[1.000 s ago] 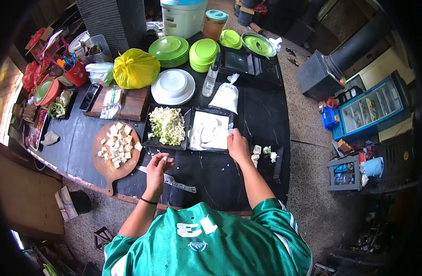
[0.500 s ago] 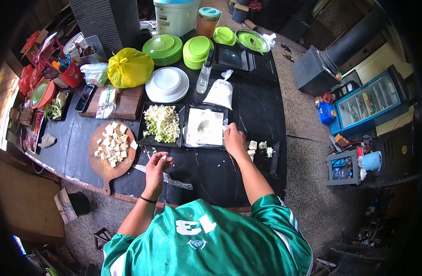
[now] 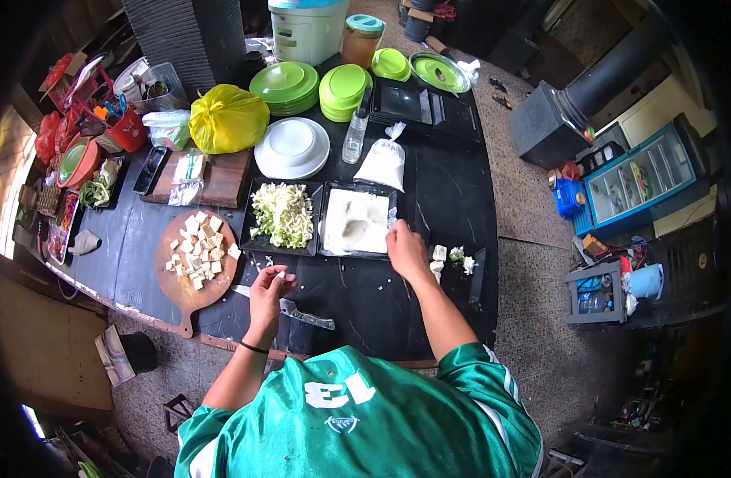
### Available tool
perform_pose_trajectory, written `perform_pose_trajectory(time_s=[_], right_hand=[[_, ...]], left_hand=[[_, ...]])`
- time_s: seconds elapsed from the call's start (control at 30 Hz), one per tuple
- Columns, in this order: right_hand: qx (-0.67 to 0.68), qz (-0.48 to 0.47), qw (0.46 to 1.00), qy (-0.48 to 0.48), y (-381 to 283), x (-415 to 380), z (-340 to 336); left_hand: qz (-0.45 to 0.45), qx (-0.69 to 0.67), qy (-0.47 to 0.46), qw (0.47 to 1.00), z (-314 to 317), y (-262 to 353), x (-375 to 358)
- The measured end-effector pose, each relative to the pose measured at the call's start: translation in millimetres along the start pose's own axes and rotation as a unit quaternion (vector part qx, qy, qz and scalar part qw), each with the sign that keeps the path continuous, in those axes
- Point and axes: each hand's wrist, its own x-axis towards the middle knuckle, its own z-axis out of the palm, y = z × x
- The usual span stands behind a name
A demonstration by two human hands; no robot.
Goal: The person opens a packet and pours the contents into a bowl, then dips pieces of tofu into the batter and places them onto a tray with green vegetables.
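My left hand hovers over the knife, fingers curled in a pinch. Something small and white shows at its fingertips, too small to name. My right hand is at the right rim of a black square tray, fingers bent together; what they hold, if anything, is hidden. White powder with a hollow in it fills that tray. Beside it, another black tray holds chopped pale and green vegetables. Cut tofu cubes lie on a round wooden board at left.
Right of my right hand lie a few white pieces and a dark flat blade-like strip. Behind the trays stand white plates, a clear bottle, a bag of white powder, green plates and a yellow bag.
My right hand has drawn slightly back from the tray's right rim. The hollow in the white powder has changed shape. My left hand has barely moved.
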Motion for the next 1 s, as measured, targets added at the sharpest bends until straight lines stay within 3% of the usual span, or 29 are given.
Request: perform_pose_trajectory(time_s=[0.03, 0.23, 0.3, 0.33, 0.37, 0.43, 0.5, 0.57, 0.63, 0.7, 0.77, 0.83, 1.0], right_hand=[[0.008, 0.016, 0.999, 0.044, 4.6, 4.1, -1.9], [-0.012, -0.027, 0.999, -0.021, -11.3, -22.5, -2.3], [0.063, 0.025, 0.996, 0.052, -7.2, -9.5, 4.9], [-0.028, 0.04, 0.997, 0.053, -5.1, -7.5, 5.0], [-0.025, 0.036, 0.998, 0.055, -6.2, -8.7, 7.9], [-0.047, -0.02, 0.998, -0.027, -14.4, -15.4, 6.7], [-0.022, -0.04, 0.999, -0.03, -16.7, -12.6, 10.2], [0.021, 0.004, 0.999, 0.029, -14.4, 2.6, 13.3], [-0.017, 0.012, 0.999, 0.025, -10.3, 4.6, 14.0], [0.013, -0.034, 0.999, -0.031, -9.9, 3.5, 16.9], [0.049, -0.042, 0.998, -0.018, -6.7, 8.1, 19.7], [0.001, 0.023, 0.999, 0.035, -6.1, 17.5, 18.6], [0.047, -0.034, 0.998, -0.026, 2.1, 12.7, 14.1]], left_hand=[[0.002, 0.001, 0.005, 1.0, 0.9, 0.9, 2.1], [0.001, 0.003, 0.005, 1.0, -0.3, -3.6, 3.2], [0.002, 0.014, 0.005, 1.0, 1.2, -6.2, 3.0], [0.0, 0.003, -0.001, 1.0, 2.6, -4.6, 1.8], [0.0, -0.009, -0.005, 1.0, 3.4, -1.5, 2.0], [0.006, -0.009, -0.003, 1.0, 3.7, 2.6, 4.7], [0.0, 0.001, 0.007, 1.0, 2.6, 1.5, 1.6], [-0.002, 0.003, 0.004, 1.0, 1.2, -0.8, -1.3], [0.008, 0.002, -0.003, 1.0, 1.0, 0.3, 1.4], [0.016, 0.001, -0.005, 1.0, 0.6, 2.0, 3.5], [0.007, 0.006, 0.006, 1.0, -1.6, -0.7, 0.5], [0.008, 0.003, 0.004, 1.0, -1.1, -1.9, -0.4], [0.013, 0.016, 0.002, 1.0, 1.0, -0.5, -2.0]])
